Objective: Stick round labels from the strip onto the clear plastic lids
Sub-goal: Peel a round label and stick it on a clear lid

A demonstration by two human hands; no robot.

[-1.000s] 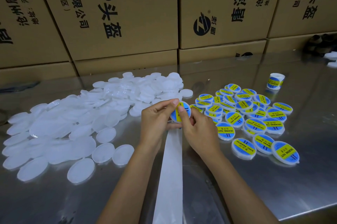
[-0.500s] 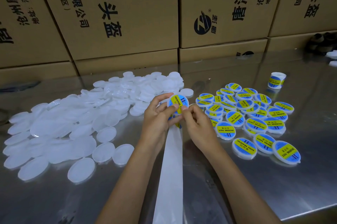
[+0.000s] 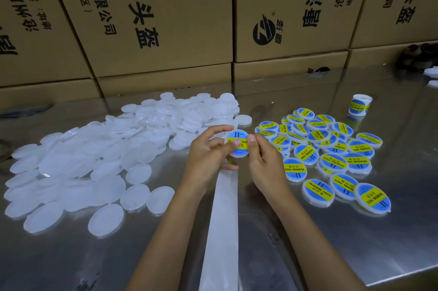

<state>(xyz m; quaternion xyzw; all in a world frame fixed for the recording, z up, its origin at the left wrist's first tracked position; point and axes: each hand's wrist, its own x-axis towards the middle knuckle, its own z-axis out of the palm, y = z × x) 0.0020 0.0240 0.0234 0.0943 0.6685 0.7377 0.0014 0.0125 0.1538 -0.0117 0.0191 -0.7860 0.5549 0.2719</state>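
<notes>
A clear round lid [image 3: 237, 151] with a blue and yellow label on it is held above the table centre. My left hand [image 3: 208, 155] grips it from the left, thumb across the label. My right hand [image 3: 265, 165] pinches its right edge with the thumb on the label. A white backing strip [image 3: 221, 226] runs from under my left hand toward me. A pile of plain clear lids [image 3: 94, 158] lies to the left. Several labelled lids [image 3: 331, 155] lie to the right.
A roll of blue and yellow labels [image 3: 359, 104] stands at the back right of the metal table [image 3: 355, 243]. Cardboard boxes [image 3: 154, 18] form a wall along the table's far edge. A dark object [image 3: 419, 53] sits at the far right by the boxes.
The labelled lid has turned more face-up in my hands. My right thumb now presses its right edge and my left thumb lies across the label.
</notes>
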